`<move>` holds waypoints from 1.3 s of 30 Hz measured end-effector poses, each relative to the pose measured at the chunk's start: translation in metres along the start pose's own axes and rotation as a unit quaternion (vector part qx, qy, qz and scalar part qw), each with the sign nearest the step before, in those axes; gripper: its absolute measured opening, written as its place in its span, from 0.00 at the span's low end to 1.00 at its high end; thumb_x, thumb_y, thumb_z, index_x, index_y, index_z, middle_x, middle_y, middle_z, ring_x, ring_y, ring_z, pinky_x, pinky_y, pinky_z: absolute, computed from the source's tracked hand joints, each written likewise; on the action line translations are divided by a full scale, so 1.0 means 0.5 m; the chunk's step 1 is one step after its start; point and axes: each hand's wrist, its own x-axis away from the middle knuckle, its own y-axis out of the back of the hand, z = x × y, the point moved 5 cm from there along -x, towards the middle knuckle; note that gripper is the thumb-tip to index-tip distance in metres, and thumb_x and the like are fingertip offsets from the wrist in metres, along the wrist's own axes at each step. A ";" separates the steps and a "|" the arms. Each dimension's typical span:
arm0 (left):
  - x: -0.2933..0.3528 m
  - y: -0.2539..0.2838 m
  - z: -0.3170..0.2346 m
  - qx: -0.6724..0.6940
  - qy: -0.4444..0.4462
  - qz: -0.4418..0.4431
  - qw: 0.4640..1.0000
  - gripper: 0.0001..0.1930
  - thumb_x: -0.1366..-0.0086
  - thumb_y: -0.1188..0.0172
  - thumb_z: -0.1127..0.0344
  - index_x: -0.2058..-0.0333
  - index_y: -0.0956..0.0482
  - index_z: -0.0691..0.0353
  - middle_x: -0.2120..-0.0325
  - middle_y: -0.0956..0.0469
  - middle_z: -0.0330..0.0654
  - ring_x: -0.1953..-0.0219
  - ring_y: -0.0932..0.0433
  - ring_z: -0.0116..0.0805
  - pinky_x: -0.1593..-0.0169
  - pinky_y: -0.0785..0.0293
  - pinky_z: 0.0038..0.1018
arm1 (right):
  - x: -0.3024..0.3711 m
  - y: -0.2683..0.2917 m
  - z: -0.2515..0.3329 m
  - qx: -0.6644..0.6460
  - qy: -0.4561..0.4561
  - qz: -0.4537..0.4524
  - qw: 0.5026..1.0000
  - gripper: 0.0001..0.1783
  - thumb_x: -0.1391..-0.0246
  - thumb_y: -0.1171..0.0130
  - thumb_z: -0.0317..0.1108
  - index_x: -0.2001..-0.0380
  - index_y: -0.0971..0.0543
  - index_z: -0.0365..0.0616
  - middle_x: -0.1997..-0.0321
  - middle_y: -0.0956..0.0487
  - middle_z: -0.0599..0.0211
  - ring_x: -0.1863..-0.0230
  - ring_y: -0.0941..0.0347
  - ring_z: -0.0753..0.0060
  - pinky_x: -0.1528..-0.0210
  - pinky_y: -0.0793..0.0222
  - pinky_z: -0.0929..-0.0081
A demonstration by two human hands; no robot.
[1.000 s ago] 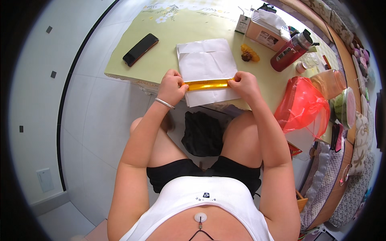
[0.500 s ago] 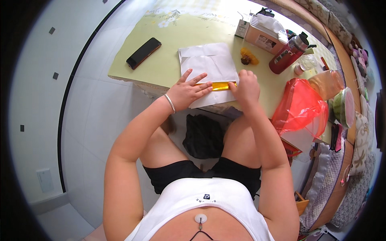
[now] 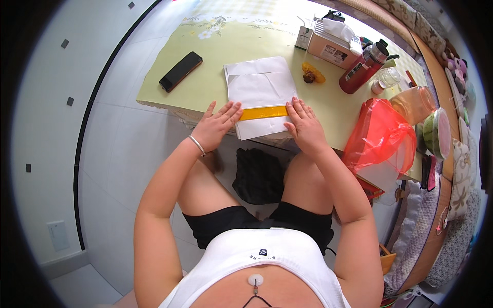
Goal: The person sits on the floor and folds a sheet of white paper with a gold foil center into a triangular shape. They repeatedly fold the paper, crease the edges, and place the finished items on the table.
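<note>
My left hand lies flat, fingers spread, on the near left corner of the white folded paper sheet, its fingertips touching the left end of the narrow yellow strip that runs across the paper from left to right. My right hand lies flat too, fingers slightly fanned, pressing on the strip's right end. Neither grip is closed on anything; both palms are open and simply bear down on paper and strip.

The paper sits at the near edge of the pale yellow-green desk, its near end hanging a little over the rim above my knees. A thin silver bangle circles my left wrist.

To the far left on the desk rests a black slab-shaped phone, well apart from the paper. To the right of the paper lies a small yellow and brown object, and beyond it a red bottle with a black cap and a white tissue box. At the right edge of the desk slumps a red translucent plastic bag. A black cloth bundle lies on the floor between my legs.
</note>
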 end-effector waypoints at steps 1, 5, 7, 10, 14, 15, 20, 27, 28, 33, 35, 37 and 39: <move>0.009 -0.003 0.003 0.003 0.014 -0.005 1.000 0.41 0.44 0.48 0.79 0.28 0.40 0.53 0.25 0.47 0.39 0.23 0.52 0.36 0.24 0.61 0.48 | 0.000 0.003 -0.005 0.004 0.001 0.006 1.000 0.39 0.34 0.49 0.57 0.32 0.35 0.36 0.26 0.37 0.50 0.24 0.44 0.55 0.23 0.52 0.58; 0.025 0.041 0.009 0.012 0.081 -0.131 0.988 0.29 0.46 0.41 0.72 0.42 0.24 0.58 0.36 0.32 0.50 0.29 0.40 0.51 0.27 0.49 0.48 | -0.034 0.046 0.041 0.078 0.050 -0.020 0.996 0.25 0.37 0.47 0.37 0.41 0.24 0.35 0.34 0.27 0.47 0.29 0.36 0.48 0.25 0.50 0.47; -0.003 0.087 -0.011 0.049 0.077 -0.216 0.972 0.20 0.47 0.37 0.69 0.53 0.19 0.61 0.46 0.26 0.51 0.39 0.31 0.50 0.36 0.38 0.46 | -0.055 0.043 0.052 0.158 0.073 0.015 0.985 0.23 0.42 0.46 0.33 0.45 0.21 0.35 0.37 0.25 0.47 0.31 0.33 0.48 0.26 0.50 0.41; -0.084 0.114 -0.075 0.109 0.036 -0.208 0.971 0.11 0.48 0.33 0.63 0.69 0.20 0.62 0.65 0.24 0.45 0.57 0.25 0.45 0.52 0.29 0.41 | -0.084 0.021 0.054 0.246 0.105 0.085 0.960 0.21 0.45 0.44 0.32 0.49 0.18 0.36 0.40 0.23 0.47 0.34 0.31 0.50 0.26 0.50 0.36; -0.173 0.075 -0.155 0.030 0.030 -0.177 0.983 0.06 0.47 0.36 0.65 0.75 0.22 0.59 0.72 0.26 0.43 0.70 0.21 0.41 0.68 0.24 0.36 | -0.115 0.038 0.044 0.185 0.110 0.171 0.962 0.19 0.47 0.42 0.31 0.52 0.17 0.37 0.41 0.21 0.52 0.37 0.28 0.54 0.26 0.49 0.37; -0.189 0.062 -0.164 0.007 0.040 -0.158 0.987 0.04 0.47 0.37 0.66 0.75 0.22 0.58 0.73 0.25 0.43 0.74 0.20 0.40 0.71 0.24 0.35 | -0.114 0.047 0.042 0.162 0.100 0.175 0.966 0.21 0.48 0.41 0.32 0.50 0.18 0.38 0.40 0.21 0.53 0.36 0.29 0.54 0.26 0.50 0.38; -0.196 0.059 -0.141 0.034 0.054 -0.181 0.981 0.03 0.44 0.39 0.68 0.75 0.22 0.58 0.76 0.25 0.42 0.78 0.19 0.43 0.73 0.22 0.36 | -0.076 0.084 0.012 -0.048 0.023 0.060 0.997 0.35 0.52 0.38 0.36 0.36 0.27 0.45 0.32 0.27 0.59 0.28 0.38 0.52 0.24 0.53 0.41; -0.112 0.125 -0.061 0.294 -0.028 -0.269 0.917 0.06 0.48 0.38 0.78 0.70 0.17 0.62 0.66 0.17 0.42 0.67 0.17 0.42 0.62 0.18 0.31 | -0.022 0.128 -0.030 -0.199 0.093 0.102 0.970 0.57 0.60 0.34 0.37 0.24 0.45 0.51 0.19 0.49 0.59 0.18 0.64 0.51 0.20 0.68 0.46; -0.108 0.121 -0.042 0.347 -0.029 -0.220 0.911 0.10 0.50 0.42 0.83 0.71 0.16 0.64 0.64 0.16 0.44 0.67 0.17 0.41 0.59 0.18 0.29 | -0.017 0.131 -0.020 -0.177 0.110 0.116 0.971 0.58 0.60 0.30 0.38 0.24 0.47 0.53 0.19 0.50 0.61 0.18 0.63 0.51 0.20 0.66 0.44; -0.137 0.085 0.023 0.477 0.010 -0.103 0.873 0.09 0.53 0.45 0.79 0.76 0.16 0.63 0.70 0.15 0.43 0.61 0.17 0.40 0.53 0.20 0.32 | -0.001 0.124 0.053 -0.026 0.182 0.174 0.967 0.55 0.57 0.28 0.39 0.26 0.44 0.50 0.21 0.45 0.61 0.19 0.58 0.53 0.19 0.64 0.49; -0.168 0.071 0.039 0.498 0.014 -0.086 0.863 0.08 0.53 0.44 0.77 0.76 0.16 0.64 0.70 0.15 0.43 0.62 0.17 0.40 0.53 0.20 0.33 | 0.005 0.096 0.060 0.017 0.200 0.183 0.962 0.53 0.56 0.29 0.38 0.27 0.42 0.49 0.22 0.42 0.62 0.20 0.54 0.53 0.19 0.63 0.50; -0.189 0.064 0.042 0.478 0.003 -0.058 0.877 0.11 0.53 0.45 0.78 0.73 0.15 0.65 0.64 0.14 0.44 0.53 0.19 0.42 0.46 0.23 0.31 | 0.008 0.082 0.076 0.024 0.210 0.105 0.972 0.39 0.51 0.32 0.36 0.34 0.31 0.48 0.30 0.32 0.58 0.26 0.41 0.54 0.23 0.51 0.53; -0.202 0.072 0.028 0.421 -0.031 -0.093 0.902 0.11 0.53 0.45 0.77 0.72 0.14 0.63 0.63 0.14 0.42 0.46 0.22 0.44 0.42 0.25 0.31 | 0.007 0.069 0.093 0.036 0.219 0.066 0.973 0.33 0.50 0.32 0.35 0.39 0.27 0.48 0.35 0.29 0.57 0.31 0.36 0.55 0.26 0.44 0.53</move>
